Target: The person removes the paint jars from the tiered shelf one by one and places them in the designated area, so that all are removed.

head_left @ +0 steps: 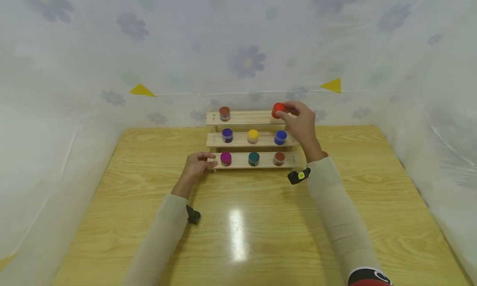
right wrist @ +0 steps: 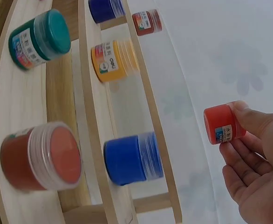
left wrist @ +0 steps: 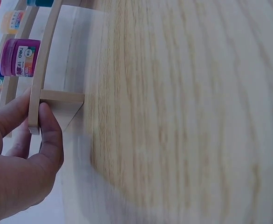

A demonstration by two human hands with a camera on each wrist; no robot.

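Observation:
My right hand (head_left: 301, 122) pinches a red paint jar (right wrist: 219, 124) between thumb and fingertips. In the head view the jar overlaps the right part of the top shelf; the right wrist view has it apart from the shelf, before the back sheet. At the left end of the lowest step of a three-step wooden rack (head_left: 246, 117), my left hand (head_left: 195, 166) grips the board (left wrist: 35, 107). That step bears a magenta jar (head_left: 225, 158), a teal jar (head_left: 254, 158) and a brown jar (head_left: 279, 158). Purple, yellow (head_left: 253, 136) and blue (head_left: 280, 137) jars stand on the middle step.
Another brown jar (head_left: 225, 113) stands at the left of the top shelf. Beside my right wrist, a reddish-brown round thing (head_left: 325, 154) is mostly hidden. A flowered sheet (head_left: 179, 49) closes off the back and sides of the wood-grain table (head_left: 268, 228).

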